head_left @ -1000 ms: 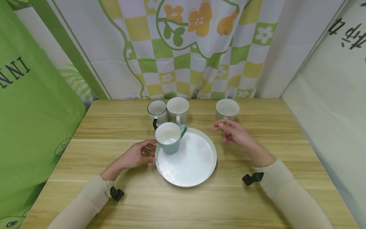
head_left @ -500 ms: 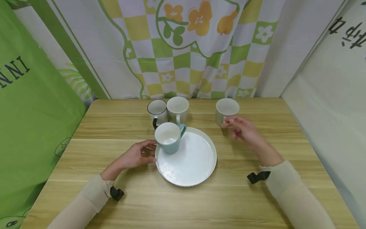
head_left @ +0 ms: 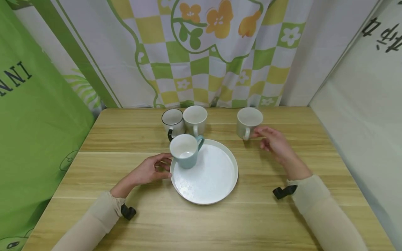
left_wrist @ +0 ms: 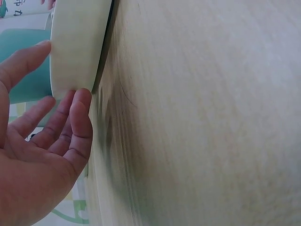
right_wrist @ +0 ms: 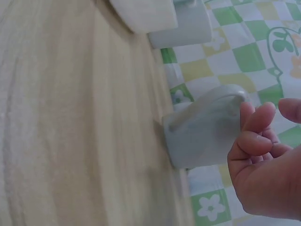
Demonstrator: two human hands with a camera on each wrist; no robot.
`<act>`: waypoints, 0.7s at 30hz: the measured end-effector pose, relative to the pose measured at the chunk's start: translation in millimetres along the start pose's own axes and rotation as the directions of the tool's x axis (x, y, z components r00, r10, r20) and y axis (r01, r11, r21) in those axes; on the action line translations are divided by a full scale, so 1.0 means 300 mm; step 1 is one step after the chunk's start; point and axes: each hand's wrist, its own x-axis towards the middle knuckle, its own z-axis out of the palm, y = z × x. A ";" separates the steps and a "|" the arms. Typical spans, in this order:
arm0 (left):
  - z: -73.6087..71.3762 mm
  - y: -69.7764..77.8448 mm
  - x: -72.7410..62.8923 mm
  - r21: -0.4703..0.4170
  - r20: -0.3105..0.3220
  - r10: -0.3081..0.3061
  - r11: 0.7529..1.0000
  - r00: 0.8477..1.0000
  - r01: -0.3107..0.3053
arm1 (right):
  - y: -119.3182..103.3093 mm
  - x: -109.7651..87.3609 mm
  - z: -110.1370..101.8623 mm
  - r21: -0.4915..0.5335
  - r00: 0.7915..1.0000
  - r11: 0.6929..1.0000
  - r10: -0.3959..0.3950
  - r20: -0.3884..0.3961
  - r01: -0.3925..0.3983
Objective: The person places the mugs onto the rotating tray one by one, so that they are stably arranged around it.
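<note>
A round white tray (head_left: 207, 181) lies mid-table, and a light-blue mug (head_left: 187, 161) stands upright at its left edge, handle to the upper right. My left hand (head_left: 152, 170) touches the tray's left side; in the left wrist view its fingertips (left_wrist: 82, 99) meet the pale outer wall (left_wrist: 77, 47) and the thumb reaches its rim. A white mug (head_left: 248, 120) stands alone at the back right, its handle facing me. My right hand (head_left: 273, 141) is just right of that handle, fingers loosely bent and holding nothing; in the right wrist view they overlap the upper part of the white mug (right_wrist: 202, 136).
Behind the tray stand a black-rimmed white mug (head_left: 173, 120) with a black handle and another white mug (head_left: 195, 118), side by side. A checkered curtain (head_left: 220, 69) hangs along the table's back edge. Cloths hang on both sides of the wooden table (head_left: 201, 230).
My right hand has moved right, passing in front of the lone white mug to beside its handle, which now shows. My left hand, the tray and the light-blue mug have hardly moved.
</note>
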 end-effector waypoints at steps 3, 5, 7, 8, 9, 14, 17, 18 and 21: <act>0.001 -0.002 0.001 -0.001 0.000 0.002 1.000 1.000 -0.002 | 0.015 0.014 -0.001 -0.046 0.998 0.998 0.037 -0.041 -0.039; 0.000 -0.004 0.001 0.000 0.000 0.003 1.000 1.000 -0.003 | 0.024 0.023 0.001 -0.068 0.997 0.996 0.054 -0.055 -0.058; 0.000 -0.006 0.001 0.000 0.001 0.004 1.000 1.000 -0.004 | 0.032 0.032 0.005 -0.090 0.996 0.994 0.060 -0.067 -0.066; 0.001 -0.007 0.002 -0.001 0.001 0.004 1.000 1.000 -0.004 | 0.035 0.035 0.009 -0.102 0.996 0.993 0.058 -0.070 -0.065; 0.001 -0.008 0.002 -0.002 0.002 0.004 1.000 1.000 -0.004 | 0.037 0.037 0.013 -0.113 0.995 0.991 0.057 -0.079 -0.066; 0.002 -0.010 0.001 0.003 0.000 0.004 1.000 1.000 -0.004 | 0.040 0.045 0.036 -0.151 0.992 0.986 0.058 -0.113 -0.075; 0.002 -0.012 0.002 0.008 -0.001 0.004 1.000 1.000 -0.004 | 0.040 0.048 0.049 -0.155 0.987 0.983 0.076 -0.142 -0.098; 0.002 -0.013 0.002 0.011 -0.001 0.005 1.000 1.000 -0.005 | 0.041 0.049 0.053 -0.161 0.985 0.981 0.080 -0.150 -0.104; 0.001 -0.015 0.002 0.015 -0.003 0.006 1.000 1.000 -0.006 | 0.044 0.054 0.065 -0.187 0.978 0.974 0.097 -0.182 -0.131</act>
